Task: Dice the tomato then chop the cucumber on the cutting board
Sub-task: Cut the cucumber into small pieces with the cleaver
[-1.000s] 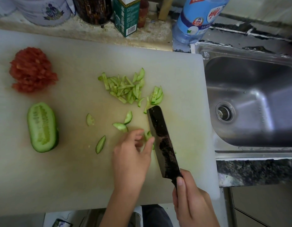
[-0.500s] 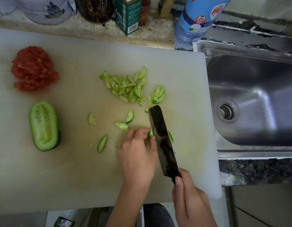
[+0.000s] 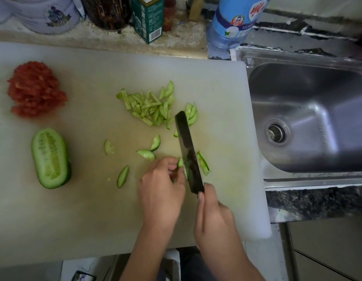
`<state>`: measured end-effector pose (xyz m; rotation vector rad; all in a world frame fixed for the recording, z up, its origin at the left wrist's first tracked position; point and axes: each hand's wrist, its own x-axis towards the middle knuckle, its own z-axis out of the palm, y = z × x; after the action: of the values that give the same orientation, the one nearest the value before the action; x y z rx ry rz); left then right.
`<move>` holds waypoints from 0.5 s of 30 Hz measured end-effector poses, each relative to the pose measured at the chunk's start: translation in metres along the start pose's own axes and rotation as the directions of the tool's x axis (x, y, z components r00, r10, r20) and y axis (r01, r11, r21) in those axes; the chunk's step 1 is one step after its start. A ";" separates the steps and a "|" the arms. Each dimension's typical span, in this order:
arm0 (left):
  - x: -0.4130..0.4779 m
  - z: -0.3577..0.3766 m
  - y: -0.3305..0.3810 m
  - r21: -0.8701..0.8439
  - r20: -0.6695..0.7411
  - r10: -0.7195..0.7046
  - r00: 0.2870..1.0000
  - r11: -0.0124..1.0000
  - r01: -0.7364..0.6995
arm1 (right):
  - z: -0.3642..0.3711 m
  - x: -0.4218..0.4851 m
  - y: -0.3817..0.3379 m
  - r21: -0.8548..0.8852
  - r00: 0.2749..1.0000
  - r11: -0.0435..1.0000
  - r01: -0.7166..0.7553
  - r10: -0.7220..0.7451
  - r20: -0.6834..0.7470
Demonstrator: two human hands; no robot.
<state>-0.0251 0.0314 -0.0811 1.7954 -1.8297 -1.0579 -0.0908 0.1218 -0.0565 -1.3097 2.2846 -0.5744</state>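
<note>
On the white cutting board (image 3: pixel 99 216) lies a pile of diced tomato (image 3: pixel 35 89) at the far left. Below it sits a cucumber half (image 3: pixel 50 158), cut face up. A heap of cucumber strips (image 3: pixel 149 107) lies mid-board, with a few loose slices (image 3: pixel 147 154) nearer me. My right hand (image 3: pixel 213 217) grips the handle of a dark cleaver (image 3: pixel 188 153), its blade down on the board. My left hand (image 3: pixel 161 189) has curled fingers holding cucumber slices (image 3: pixel 181 163) against the blade's left side. Freshly cut strips (image 3: pixel 203 163) lie right of the blade.
A steel sink (image 3: pixel 310 122) adjoins the board on the right. Behind the board stand a blue water bottle (image 3: pixel 235 21), a green carton (image 3: pixel 149 19), a dark jar (image 3: pixel 107 12) and a white tin (image 3: pixel 44 14). A dark stone counter edge (image 3: pixel 318 201) lies below the sink.
The cleaver has come down through the slices under my left hand, leaving new strips to its right. My left hand's fingers have curled tighter and shifted slightly toward the blade.
</note>
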 end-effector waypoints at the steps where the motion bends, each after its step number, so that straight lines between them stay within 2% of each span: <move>1: 0.000 -0.001 0.000 0.001 -0.002 0.003 1.000 1.000 -0.003 | -0.002 0.003 0.002 0.024 1.000 1.000 0.014 -0.014 0.000; 5: -0.002 -0.005 -0.001 -0.002 -0.004 0.020 1.000 1.000 -0.020 | -0.020 -0.010 0.018 0.145 1.000 0.989 0.000 -0.001 0.004; 7: -0.004 -0.005 0.000 0.017 0.003 0.018 1.000 1.000 -0.018 | -0.033 -0.015 0.027 0.157 0.999 0.987 -0.016 0.021 -0.027; 10: -0.008 -0.004 0.005 0.065 0.035 0.006 0.999 0.998 -0.008 | -0.044 -0.014 0.040 0.170 0.999 0.985 -0.040 0.040 0.009; 15: -0.012 -0.002 0.011 0.095 0.100 -0.005 0.995 0.995 -0.005 | -0.035 -0.013 0.050 0.177 1.000 0.984 -0.031 0.031 0.007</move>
<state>-0.0298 0.0410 -0.0687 1.8257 -1.9701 -1.0964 -0.1392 0.1611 -0.0534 -1.1867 2.1904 -0.7451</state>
